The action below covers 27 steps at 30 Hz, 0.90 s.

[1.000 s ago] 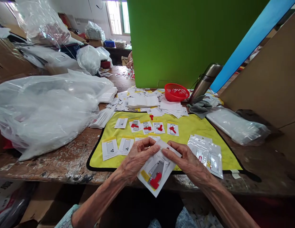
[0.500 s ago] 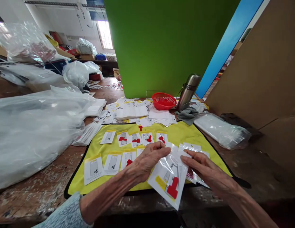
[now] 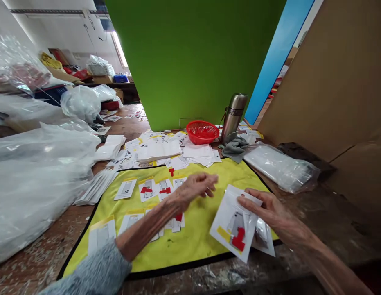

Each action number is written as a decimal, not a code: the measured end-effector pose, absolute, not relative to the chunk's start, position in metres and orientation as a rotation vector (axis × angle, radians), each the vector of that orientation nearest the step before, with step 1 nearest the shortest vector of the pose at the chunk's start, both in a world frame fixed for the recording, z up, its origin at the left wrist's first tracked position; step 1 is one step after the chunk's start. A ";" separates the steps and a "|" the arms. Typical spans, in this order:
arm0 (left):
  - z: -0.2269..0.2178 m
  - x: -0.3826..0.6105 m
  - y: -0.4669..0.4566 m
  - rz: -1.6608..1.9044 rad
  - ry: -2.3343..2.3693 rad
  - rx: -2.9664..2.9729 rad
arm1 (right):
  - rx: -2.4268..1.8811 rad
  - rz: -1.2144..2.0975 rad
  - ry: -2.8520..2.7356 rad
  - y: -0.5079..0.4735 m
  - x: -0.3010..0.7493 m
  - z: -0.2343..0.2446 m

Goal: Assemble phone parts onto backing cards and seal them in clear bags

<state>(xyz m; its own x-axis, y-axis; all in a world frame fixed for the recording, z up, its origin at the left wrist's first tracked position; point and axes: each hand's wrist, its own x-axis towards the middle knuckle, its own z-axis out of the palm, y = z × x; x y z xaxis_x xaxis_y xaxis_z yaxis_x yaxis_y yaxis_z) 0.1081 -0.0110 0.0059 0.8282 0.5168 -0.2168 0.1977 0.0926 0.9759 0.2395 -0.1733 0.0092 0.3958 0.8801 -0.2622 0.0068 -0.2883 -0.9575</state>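
Observation:
Between the thumb and fingers of my right hand point(image 3: 265, 205) is a white-and-clear plastic packet point(image 3: 228, 219), tilted. A printed phone picture and a red T-shaped piece point(image 3: 238, 239) show through its front. Behind it another shiny packet point(image 3: 264, 239) pokes out; whether my hand holds it too, I cannot tell. My left hand point(image 3: 198, 186) hovers over the yellow mat point(image 3: 190, 254) with nothing in it, its fingers extended and somewhat blurred. Under and beside my left arm, printed cards point(image 3: 125, 188) lie in two rows. Red T pieces point(image 3: 146, 190) rest on some of them.
At the back stand a red plastic basket point(image 3: 202, 132) and a steel flask point(image 3: 235, 116), near a grey cloth point(image 3: 235, 147). Piles of white packets point(image 3: 159, 151) spread before the green board point(image 3: 193, 61). Large plastic bags point(image 3: 39, 184) crowd the left; a clear-wrapped bundle point(image 3: 282, 168) lies right.
My left hand has let go of the packet and moved away from it. My right hand alone keeps hold of the packet. The whole view has turned slightly.

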 end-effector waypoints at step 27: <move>0.001 0.098 0.019 0.862 1.053 2.591 | -1.589 0.747 -0.994 -0.080 0.226 0.011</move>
